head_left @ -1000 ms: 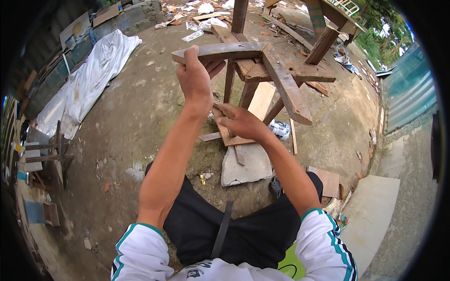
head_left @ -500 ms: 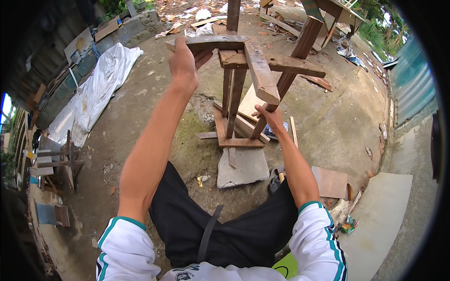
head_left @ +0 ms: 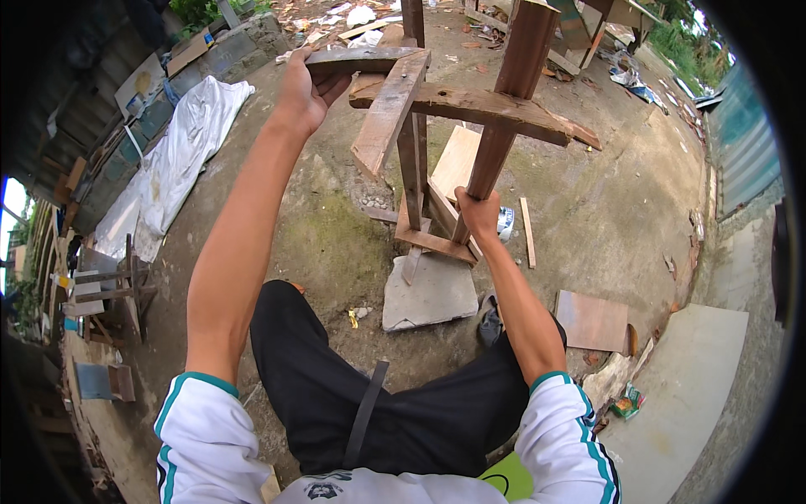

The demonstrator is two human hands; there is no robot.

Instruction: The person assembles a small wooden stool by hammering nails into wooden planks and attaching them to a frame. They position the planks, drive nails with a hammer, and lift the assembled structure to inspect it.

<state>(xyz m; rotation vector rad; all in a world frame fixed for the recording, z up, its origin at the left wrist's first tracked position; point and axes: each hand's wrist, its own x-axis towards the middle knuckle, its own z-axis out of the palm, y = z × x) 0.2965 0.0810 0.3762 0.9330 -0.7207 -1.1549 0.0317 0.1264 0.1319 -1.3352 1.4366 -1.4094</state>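
A brown wooden frame (head_left: pixel 506 109) of uprights and crossbars rises in front of me, its lower end over a grey stone slab (head_left: pixel 430 294). My right hand (head_left: pixel 478 214) is closed round the thick right upright, low down. At the upper left, my left hand (head_left: pixel 304 94) grips the end of a dark wooden bar (head_left: pixel 361 60), thumb on top and fingers curled beneath. A short board (head_left: pixel 390 113) joins that bar at an angle and slants toward me across the frame's upper crossbar. Whether bar and board are fixed to the frame, I cannot tell.
Behind the frame lies a pale plank (head_left: pixel 454 160), with a thin wood strip (head_left: pixel 527 233) to the right. White sheeting (head_left: pixel 180 160) covers the left side. A flat wooden panel (head_left: pixel 593 321) and a large grey sheet (head_left: pixel 684 395) lie at right. Scraps litter the far ground.
The bar and angled board have moved left with my left hand, the board now slanting down-left. The frame has tilted, and my right hand has closed more fully round the upright.
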